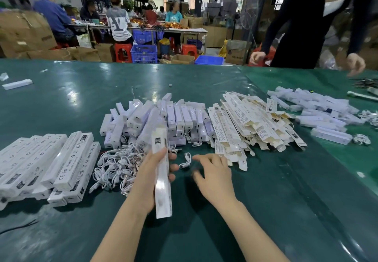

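Left hand (151, 171) grips a long white carton (162, 180) above the worktop (266, 200) — right hand (212, 173), fingers loose and empty, hovers just beside a coiled white cable (186, 160). Packed boxes (51, 163) are stacked at left — by my reckoning, many lamps (159, 116) and flat cartons (245, 124) remain.

Busy scene here, and it is plainly a packing workshop on a factory floor. A long green bench (204, 77) carries heaps of flat printed cartons (245, 122), white plastic units (155, 116), coiled white cables (116, 165) and rows of finished boxes (47, 159). Behind it, workers (118, 22) sit on red stools (122, 52) at a second bench (184, 29), among blue crates (143, 54) and stacked cardboard boxes (24, 30).
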Action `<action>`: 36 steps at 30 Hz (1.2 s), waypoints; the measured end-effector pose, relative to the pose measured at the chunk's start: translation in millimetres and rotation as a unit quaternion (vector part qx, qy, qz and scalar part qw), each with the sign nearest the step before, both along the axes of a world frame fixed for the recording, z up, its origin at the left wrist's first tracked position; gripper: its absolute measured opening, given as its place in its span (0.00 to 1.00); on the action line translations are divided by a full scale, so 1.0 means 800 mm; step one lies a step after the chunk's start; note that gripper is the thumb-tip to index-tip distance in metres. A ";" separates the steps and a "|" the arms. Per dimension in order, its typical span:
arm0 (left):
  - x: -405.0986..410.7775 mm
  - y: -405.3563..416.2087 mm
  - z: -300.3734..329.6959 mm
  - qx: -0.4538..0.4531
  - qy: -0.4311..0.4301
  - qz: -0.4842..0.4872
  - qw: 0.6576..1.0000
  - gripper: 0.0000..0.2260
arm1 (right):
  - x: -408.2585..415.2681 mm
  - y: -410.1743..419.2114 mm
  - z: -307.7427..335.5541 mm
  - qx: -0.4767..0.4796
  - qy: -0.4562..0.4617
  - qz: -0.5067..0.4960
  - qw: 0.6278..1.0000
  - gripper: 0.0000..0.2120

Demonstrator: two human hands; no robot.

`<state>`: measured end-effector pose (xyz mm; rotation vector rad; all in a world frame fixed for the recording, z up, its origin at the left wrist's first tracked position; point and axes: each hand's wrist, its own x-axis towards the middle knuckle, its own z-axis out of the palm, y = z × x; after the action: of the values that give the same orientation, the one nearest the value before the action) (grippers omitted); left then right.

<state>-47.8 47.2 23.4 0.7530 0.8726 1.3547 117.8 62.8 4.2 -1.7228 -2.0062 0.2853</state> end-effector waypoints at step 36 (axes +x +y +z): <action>0.016 -0.003 -0.011 -0.037 0.065 0.000 0.997 0.09 | -0.022 -0.008 0.015 -0.101 0.403 0.135 0.900 0.15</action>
<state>-35.3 45.0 14.4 0.7909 1.0194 1.2773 100.5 56.7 16.5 -1.1189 -1.5889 1.1303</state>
